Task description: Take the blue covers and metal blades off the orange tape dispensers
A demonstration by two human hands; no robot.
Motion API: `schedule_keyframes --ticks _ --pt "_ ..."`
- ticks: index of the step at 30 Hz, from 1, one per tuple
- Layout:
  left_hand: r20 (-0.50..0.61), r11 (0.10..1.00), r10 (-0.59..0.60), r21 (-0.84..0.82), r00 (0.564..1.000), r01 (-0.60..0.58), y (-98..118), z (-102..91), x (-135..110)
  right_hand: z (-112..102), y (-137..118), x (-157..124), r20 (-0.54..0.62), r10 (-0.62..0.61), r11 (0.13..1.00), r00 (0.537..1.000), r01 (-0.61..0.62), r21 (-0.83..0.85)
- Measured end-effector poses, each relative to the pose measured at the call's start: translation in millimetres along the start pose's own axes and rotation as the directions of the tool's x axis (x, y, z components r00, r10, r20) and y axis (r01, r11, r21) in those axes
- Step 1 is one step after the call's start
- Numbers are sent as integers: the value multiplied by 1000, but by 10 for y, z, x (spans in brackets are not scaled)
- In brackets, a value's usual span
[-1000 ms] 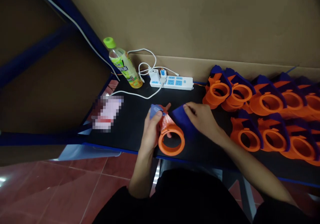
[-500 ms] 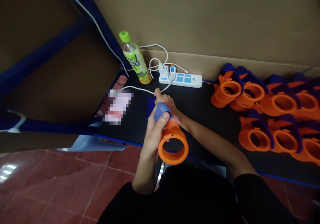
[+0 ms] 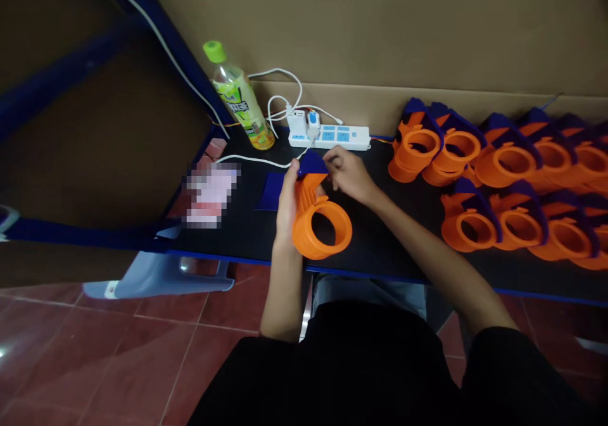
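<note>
Mid-frame, your left hand (image 3: 287,206) clamps the orange tube (image 3: 303,222), which slants down from its blue flap (image 3: 313,162); your right hand (image 3: 352,174) sits just right of the flap, its pinch unclear.

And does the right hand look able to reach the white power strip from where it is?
Probably yes: the right hand is close in front of the power strip, and nothing visible blocks the way.

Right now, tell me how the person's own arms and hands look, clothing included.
The left sleeve and right sleeve are black and look plain, ending around the elbows. Below them the forearms are uncovered. The left hand and right hand are without gloves; no watch, bracelet or cable shows on either wrist.
</note>
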State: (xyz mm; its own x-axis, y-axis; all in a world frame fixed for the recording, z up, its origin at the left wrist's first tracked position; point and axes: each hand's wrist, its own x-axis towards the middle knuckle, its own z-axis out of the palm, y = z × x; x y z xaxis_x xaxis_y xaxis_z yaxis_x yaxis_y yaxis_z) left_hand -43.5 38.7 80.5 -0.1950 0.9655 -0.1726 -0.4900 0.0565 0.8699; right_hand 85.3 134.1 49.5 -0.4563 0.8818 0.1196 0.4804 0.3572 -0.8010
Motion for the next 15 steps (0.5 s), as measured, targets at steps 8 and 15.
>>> schedule_keyframes --ticks 8,15 --pt "85 995 -56 -75 995 63 -204 120 5 -582 -318 -781 37 -282 909 959 280 -308" --pt "74 995 93 21 993 -95 -303 174 9 -387 -443 -719 76 -123 728 989 142 -671"
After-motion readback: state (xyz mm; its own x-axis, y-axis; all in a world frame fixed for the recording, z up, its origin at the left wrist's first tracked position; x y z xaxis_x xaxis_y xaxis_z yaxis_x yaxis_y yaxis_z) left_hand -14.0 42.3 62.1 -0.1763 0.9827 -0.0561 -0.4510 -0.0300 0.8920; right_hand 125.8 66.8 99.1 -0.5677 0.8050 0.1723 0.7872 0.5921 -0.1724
